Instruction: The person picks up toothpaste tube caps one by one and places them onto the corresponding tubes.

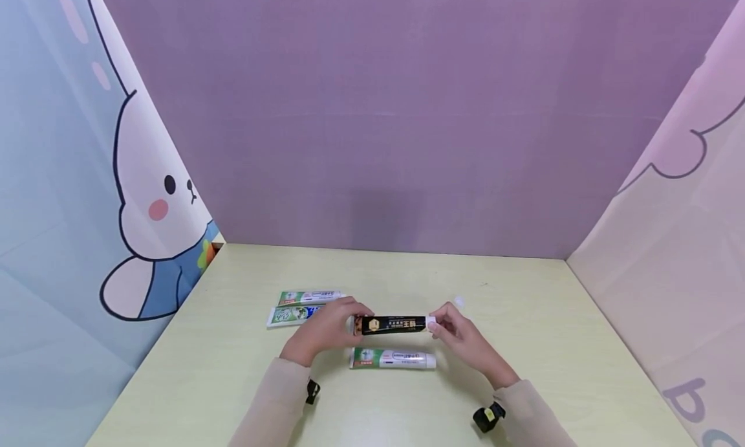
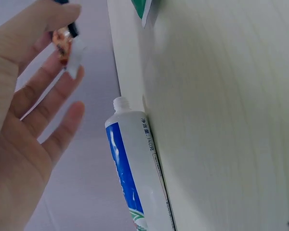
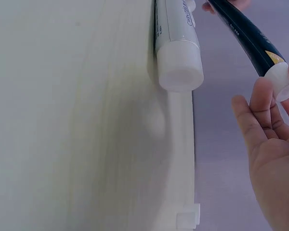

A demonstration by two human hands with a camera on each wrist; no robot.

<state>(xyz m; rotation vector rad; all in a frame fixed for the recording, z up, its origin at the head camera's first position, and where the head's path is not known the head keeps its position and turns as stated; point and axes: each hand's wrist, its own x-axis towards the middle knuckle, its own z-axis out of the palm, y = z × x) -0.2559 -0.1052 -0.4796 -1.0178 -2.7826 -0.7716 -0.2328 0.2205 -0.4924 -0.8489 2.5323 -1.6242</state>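
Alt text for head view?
A person's left hand and right hand hold a white-capped black tube above a pale yellow table, the right pinching the cap. A white-and-green tube lies nearer the camera; a similar tube and a white-green-blue tube lie beyond the left hand.

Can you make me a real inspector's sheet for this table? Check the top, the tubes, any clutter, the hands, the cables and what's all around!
Surface: pale table, faintly grained.
Job's things: black tube held above the table, white cap on its right end; green-and-white tube lying nearer the person, capped; blue-labelled tube at the left, uncapped; another green tube just beyond it.
Clutter: small white piece beyond the right hand, perhaps a loose cap.
Grippers: left hand holds the black tube's left end; right hand's fingers pinch the white cap.
Cables: nothing seen.
Surroundings: purple backdrop behind; rabbit-print sheet at left.
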